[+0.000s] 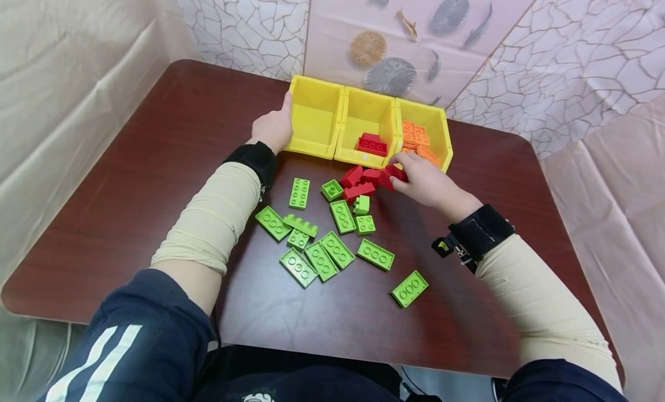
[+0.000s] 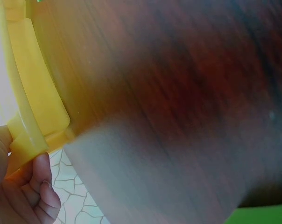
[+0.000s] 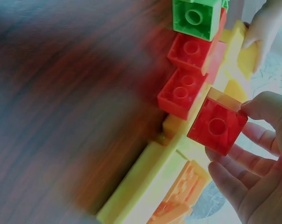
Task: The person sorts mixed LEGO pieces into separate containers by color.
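Note:
My left hand (image 1: 272,127) grips the side wall of the left yellow bin (image 1: 314,122), thumb on one side and curled fingers on the other in the left wrist view. A red toy brick (image 3: 216,125) is pinched between the thumb and fingers of my right hand (image 1: 428,181), just in front of the bins. Its hollow underside faces the right wrist camera. Beside it on the table lie several other red bricks (image 1: 358,191). Red bricks (image 1: 372,146) also lie in the middle bin (image 1: 366,110), and orange bricks (image 1: 414,133) in the right bin (image 1: 441,130).
Several green bricks (image 1: 322,260) are scattered over the middle of the brown table (image 1: 291,315), one (image 1: 410,289) apart at the right front. The three bins stand in a joined row near the table's back edge, before a patterned cloth wall (image 1: 249,32).

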The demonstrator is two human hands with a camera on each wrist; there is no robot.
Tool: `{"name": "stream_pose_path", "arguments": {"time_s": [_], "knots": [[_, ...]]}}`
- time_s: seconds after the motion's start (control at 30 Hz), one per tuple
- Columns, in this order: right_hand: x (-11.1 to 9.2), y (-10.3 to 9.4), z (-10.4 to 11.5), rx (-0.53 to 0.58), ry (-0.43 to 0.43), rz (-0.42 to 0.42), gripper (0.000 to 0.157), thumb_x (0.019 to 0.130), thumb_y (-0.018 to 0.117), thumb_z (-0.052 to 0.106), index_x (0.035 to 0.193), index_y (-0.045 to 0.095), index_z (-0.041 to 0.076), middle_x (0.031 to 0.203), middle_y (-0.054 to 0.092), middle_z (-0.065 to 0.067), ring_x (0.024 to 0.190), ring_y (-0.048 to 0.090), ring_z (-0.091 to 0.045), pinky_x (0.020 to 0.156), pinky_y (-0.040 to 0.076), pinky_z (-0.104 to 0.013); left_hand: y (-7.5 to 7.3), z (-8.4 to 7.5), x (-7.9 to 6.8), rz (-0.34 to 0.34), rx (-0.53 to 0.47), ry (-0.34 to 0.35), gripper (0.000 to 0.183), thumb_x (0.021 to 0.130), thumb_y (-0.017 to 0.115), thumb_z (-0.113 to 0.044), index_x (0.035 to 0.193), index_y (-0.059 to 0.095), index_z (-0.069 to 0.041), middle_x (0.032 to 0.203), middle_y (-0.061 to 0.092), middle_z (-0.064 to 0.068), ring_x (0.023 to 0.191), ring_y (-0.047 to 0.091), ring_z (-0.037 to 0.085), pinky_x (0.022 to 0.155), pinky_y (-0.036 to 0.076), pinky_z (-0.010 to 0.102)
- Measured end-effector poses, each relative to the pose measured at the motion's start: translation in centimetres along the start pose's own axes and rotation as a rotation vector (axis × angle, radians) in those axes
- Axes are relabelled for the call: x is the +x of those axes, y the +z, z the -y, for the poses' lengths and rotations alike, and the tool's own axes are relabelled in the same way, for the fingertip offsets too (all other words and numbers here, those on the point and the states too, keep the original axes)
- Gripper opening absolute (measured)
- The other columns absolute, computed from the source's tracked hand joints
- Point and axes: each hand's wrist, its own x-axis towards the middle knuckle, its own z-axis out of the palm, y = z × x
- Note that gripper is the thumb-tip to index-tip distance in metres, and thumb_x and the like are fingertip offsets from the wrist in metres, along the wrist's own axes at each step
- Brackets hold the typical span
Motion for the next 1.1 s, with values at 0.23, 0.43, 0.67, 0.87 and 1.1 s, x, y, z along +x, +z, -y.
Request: {"name": "stream_pose_path", "arguments": {"time_s": [0.23,0.43,0.67,0.87,1.1], "knots": [[1.6,-0.5,0.6,0.003,-0.026,0.001,0.034,0.088,0.061,0.016,0.117,0.049,0.002,0.102,0.049,-0.014,0.081,0.047,-0.026,0.071,0.041,-0.038,0.1,0.2,0.3,-0.010,0.022,0.010,0.064,0.102,0.028,-0.022,0.147,-0.017,-0.021,0.095,0.053,0.014,0.089,0.052,0.030,0.084,0.041,0.044],[3.8,-1.4,0.7,-0.010,-0.031,-0.013,0.036,0.089,0.059,0.015,0.120,0.047,0.000,0.109,0.050,-0.017,0.090,0.048,-0.029,0.081,0.042,-0.043,-0.1,0.1,0.1,-0.018,0.021,0.010,0.064,0.103,0.028,-0.023,0.147,-0.018,-0.021,0.095,0.053,0.013,0.090,0.051,0.030,0.085,0.041,0.044],[6.6,-2.0,0.0,-0.041,-0.027,-0.063,0.034,0.090,0.055,0.014,0.120,0.047,0.001,0.112,0.049,-0.018,0.097,0.047,-0.031,0.085,0.041,-0.046,0.1,0.4,0.1,-0.031,0.027,0.014,0.063,0.102,0.028,-0.022,0.148,-0.015,-0.020,0.095,0.054,0.013,0.089,0.052,0.029,0.084,0.042,0.044],[8.5,-1.9,-1.1,-0.051,-0.013,-0.078,0.034,0.090,0.055,0.010,0.121,0.046,0.000,0.113,0.048,-0.020,0.099,0.047,-0.033,0.089,0.039,-0.047,0.1,0.4,0.1,-0.028,0.025,0.009,0.063,0.102,0.027,-0.022,0.148,-0.017,-0.022,0.097,0.054,0.013,0.090,0.052,0.030,0.085,0.041,0.044],[9.7,-1.4,-1.8,-0.050,-0.003,-0.071,0.035,0.089,0.055,0.008,0.122,0.046,0.000,0.115,0.049,-0.021,0.102,0.047,-0.035,0.091,0.038,-0.048,0.2,0.3,0.1,-0.028,0.000,-0.009,0.062,0.103,0.027,-0.027,0.148,-0.016,-0.023,0.096,0.053,0.012,0.090,0.050,0.030,0.086,0.040,0.043]]}}
